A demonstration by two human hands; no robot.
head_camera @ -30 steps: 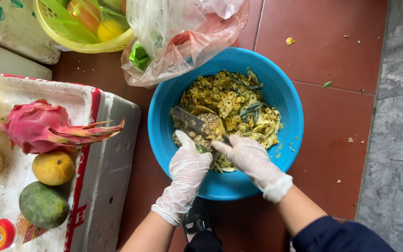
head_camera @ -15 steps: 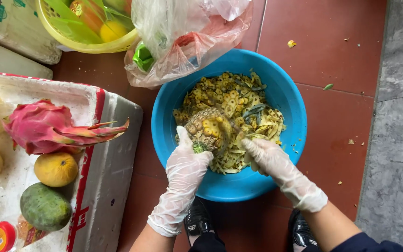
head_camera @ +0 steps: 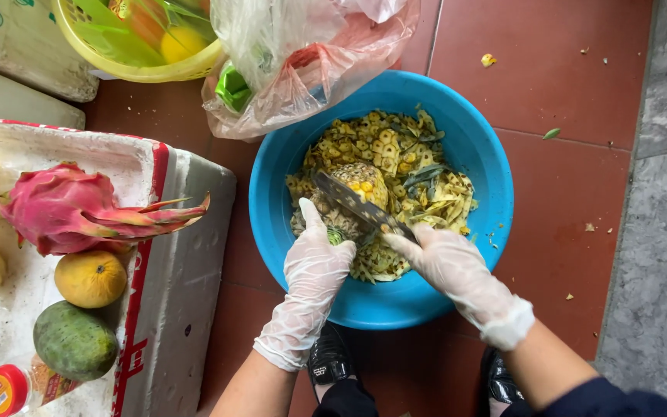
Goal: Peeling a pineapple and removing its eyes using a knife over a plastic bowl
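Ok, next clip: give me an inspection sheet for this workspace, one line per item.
Surface: red tiled floor, small scraps scattered; grey stone strip at right.
Job's things: pineapple, partly peeled, over blue basin full of peelings; knife blade across it.
Clutter: pink plastic bag resting on basin rim; yellow basket; foam box with dragon fruit, two mangoes, a red-capped bottle.
Hands: gloved left hand holds the pineapple's base; gloved right hand grips the knife handle.
Cables: nothing seen.
Surroundings: the person's black shoes below the basin; nobody else seen.
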